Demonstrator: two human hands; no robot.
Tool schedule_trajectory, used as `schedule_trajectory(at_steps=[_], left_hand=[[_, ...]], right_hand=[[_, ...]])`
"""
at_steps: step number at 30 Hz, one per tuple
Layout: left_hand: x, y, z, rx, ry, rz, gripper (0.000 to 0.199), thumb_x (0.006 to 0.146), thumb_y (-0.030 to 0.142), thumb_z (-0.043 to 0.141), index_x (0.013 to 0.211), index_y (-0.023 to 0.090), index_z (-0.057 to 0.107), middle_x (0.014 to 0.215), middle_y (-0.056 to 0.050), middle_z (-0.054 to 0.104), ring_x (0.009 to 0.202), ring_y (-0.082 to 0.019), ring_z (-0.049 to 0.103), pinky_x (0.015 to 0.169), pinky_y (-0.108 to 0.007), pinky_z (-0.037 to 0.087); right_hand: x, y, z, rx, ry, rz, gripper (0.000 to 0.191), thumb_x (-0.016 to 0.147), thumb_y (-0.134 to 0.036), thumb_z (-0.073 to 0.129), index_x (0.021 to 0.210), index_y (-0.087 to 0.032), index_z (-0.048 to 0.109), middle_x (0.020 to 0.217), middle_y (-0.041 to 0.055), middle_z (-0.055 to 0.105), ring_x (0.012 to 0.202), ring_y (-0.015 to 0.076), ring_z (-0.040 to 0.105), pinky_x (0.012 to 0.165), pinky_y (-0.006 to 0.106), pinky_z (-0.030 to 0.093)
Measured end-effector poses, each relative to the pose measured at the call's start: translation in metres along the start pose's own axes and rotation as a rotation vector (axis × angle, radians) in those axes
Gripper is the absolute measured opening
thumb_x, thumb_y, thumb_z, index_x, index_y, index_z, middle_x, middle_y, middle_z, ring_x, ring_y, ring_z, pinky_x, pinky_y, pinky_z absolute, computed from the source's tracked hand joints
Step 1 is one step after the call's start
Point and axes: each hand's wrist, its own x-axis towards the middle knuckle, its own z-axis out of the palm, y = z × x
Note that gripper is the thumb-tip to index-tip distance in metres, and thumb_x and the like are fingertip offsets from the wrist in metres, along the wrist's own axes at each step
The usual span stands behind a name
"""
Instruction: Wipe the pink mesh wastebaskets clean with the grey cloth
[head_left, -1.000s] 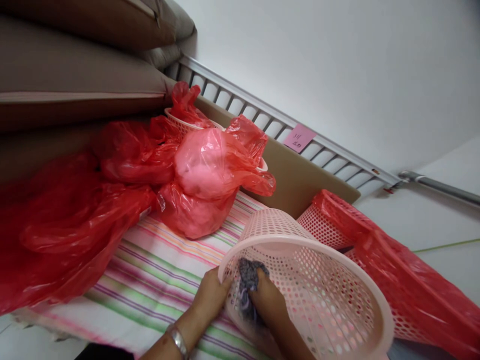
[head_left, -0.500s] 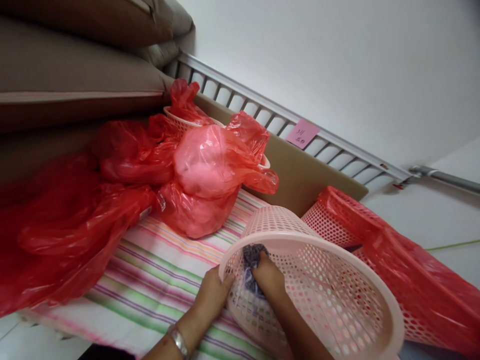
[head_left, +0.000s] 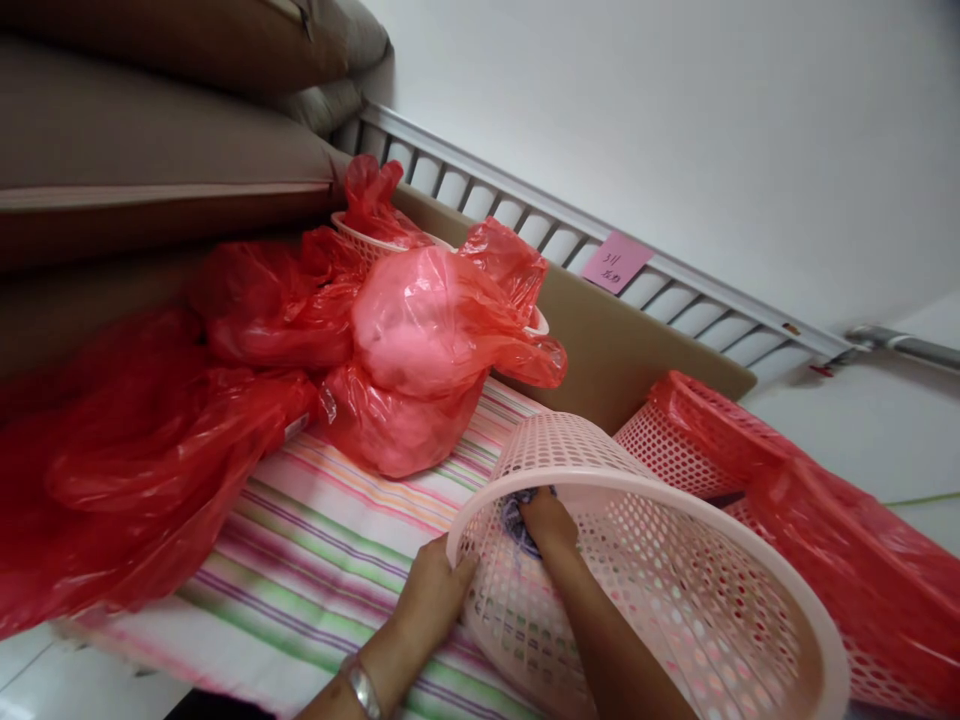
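Observation:
A pale pink perforated plastic basket (head_left: 660,490) lies tipped on its side with its mouth facing me. My left hand (head_left: 433,590) grips the basket's rim at its left edge, thumb on the inner side. Inside the basket, my right hand (head_left: 550,522) is closed on a bunched grey-blue cloth (head_left: 520,520), pressed against the upper left part of the inner wall. Part of the cloth is hidden behind my right hand.
Knotted red plastic bags (head_left: 420,330) lie on a striped sheet (head_left: 300,540), with a loose red bag (head_left: 150,480) at the left. Red-bagged baskets (head_left: 795,480) stand at the right. A rail with a pink note (head_left: 616,262) runs along the wall; rolled mattresses (head_left: 165,130) sit upper left.
My right hand has moved the cloth slightly up and deeper along the basket's inner wall. My left hand keeps hold of the rim. The whole view has shifted a little.

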Motion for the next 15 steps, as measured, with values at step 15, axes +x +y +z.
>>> schedule_trajectory(at_steps=[15], left_hand=[[-0.003, 0.0, -0.001, -0.008, -0.003, 0.023, 0.032, 0.079, 0.032, 0.051, 0.093, 0.011, 0.07, 0.086, -0.01, 0.072, 0.081, -0.025, 0.065, 0.072, -0.03, 0.047]], right_hand=[[-0.108, 0.026, 0.006, -0.024, -0.079, -0.265, 0.047, 0.075, -0.021, 0.043, 0.121, -0.012, 0.042, 0.115, 0.0163, 0.059, 0.106, 0.024, 0.057, 0.083, 0.029, 0.042]])
